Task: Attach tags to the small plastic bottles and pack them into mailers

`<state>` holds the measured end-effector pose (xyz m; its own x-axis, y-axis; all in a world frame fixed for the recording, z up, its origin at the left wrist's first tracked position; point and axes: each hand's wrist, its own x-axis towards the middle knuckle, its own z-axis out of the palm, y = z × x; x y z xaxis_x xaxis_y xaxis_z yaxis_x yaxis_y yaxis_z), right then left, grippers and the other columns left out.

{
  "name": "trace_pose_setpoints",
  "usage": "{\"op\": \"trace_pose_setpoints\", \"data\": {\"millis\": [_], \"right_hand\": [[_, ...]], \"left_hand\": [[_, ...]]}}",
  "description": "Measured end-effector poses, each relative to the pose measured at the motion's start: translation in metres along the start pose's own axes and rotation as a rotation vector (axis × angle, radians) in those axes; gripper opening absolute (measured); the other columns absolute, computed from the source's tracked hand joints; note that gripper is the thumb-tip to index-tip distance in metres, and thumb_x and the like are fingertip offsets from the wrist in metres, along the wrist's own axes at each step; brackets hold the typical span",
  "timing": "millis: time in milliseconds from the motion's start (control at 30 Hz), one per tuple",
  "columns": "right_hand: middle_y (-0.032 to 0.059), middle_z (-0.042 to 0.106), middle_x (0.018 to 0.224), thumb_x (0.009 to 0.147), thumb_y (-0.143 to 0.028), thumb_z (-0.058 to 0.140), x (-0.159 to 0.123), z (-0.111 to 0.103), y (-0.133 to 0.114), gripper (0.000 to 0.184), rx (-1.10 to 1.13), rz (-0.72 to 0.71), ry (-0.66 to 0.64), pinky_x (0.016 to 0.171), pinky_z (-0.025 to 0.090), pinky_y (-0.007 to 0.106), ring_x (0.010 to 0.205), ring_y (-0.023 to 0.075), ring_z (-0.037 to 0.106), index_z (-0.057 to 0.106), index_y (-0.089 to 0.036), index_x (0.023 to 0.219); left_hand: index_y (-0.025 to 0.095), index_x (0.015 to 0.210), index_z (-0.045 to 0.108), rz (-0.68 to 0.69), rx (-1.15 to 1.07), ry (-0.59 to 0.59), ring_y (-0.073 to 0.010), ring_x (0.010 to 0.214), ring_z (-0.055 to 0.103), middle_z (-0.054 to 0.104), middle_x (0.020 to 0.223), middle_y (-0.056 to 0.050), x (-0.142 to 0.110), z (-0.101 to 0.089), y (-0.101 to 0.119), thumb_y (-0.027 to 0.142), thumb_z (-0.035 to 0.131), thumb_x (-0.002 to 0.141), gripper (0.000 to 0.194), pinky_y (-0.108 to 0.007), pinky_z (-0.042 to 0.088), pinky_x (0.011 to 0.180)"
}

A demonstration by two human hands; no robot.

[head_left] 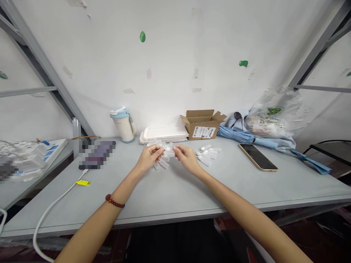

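Note:
Above the middle of the grey table, both of my hands pinch a small translucent plastic piece [169, 150], shaped like a flat tag. My left hand [150, 157] is closed with thumb and fingertips at its left end. On the opposite end, the fingertips of my right hand [187, 157] are pressed together. Similar clear pieces [163, 164] lie under and beside my left hand, partly hidden by it. To the right of my right hand is a loose pile of more translucent pieces [207, 155]. Fine detail on the held piece is too small to make out.
Behind my hands lie stacked white flat trays or packets [166, 134], beside an open cardboard box [201, 126]. A lidded cup [123, 125] stands at back left. At right are a phone [257, 157], a blue folded umbrella [238, 134] and a plastic bag [274, 113]. A white cable [56, 202] crosses the left side.

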<state>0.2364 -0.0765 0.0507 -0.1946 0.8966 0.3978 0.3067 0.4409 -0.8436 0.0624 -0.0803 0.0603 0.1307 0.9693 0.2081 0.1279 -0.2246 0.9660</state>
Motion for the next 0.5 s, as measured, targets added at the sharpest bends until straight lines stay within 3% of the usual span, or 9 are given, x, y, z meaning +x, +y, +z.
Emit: {"op": "trace_pose_setpoints", "data": {"millis": [200, 500], "right_hand": [[-0.0043, 0.039, 0.053, 0.086, -0.046, 0.041, 0.0061, -0.0036, -0.0026, 0.040, -0.021, -0.026, -0.016, 0.052, 0.028, 0.023, 0.052, 0.0095, 0.036, 0.053, -0.016, 0.062], [-0.0040, 0.039, 0.054, 0.086, -0.046, 0.040, 0.0084, -0.0042, -0.0016, 0.040, -0.004, -0.029, -0.039, 0.052, 0.027, 0.022, 0.054, 0.0097, 0.035, 0.052, -0.016, 0.062]], "left_hand": [[0.014, 0.068, 0.063, 0.007, -0.069, 0.062, -0.0083, 0.050, 0.044, 0.054, 0.061, 0.000, 0.0026, -0.0018, -0.0014, 0.041, 0.067, 0.067, 0.027, -0.022, 0.034, 0.047], [0.014, 0.067, 0.063, -0.013, -0.100, 0.075, -0.0088, 0.052, 0.045, 0.054, 0.060, 0.001, 0.0039, -0.0016, -0.0017, 0.039, 0.068, 0.065, 0.026, -0.022, 0.033, 0.048]]}}
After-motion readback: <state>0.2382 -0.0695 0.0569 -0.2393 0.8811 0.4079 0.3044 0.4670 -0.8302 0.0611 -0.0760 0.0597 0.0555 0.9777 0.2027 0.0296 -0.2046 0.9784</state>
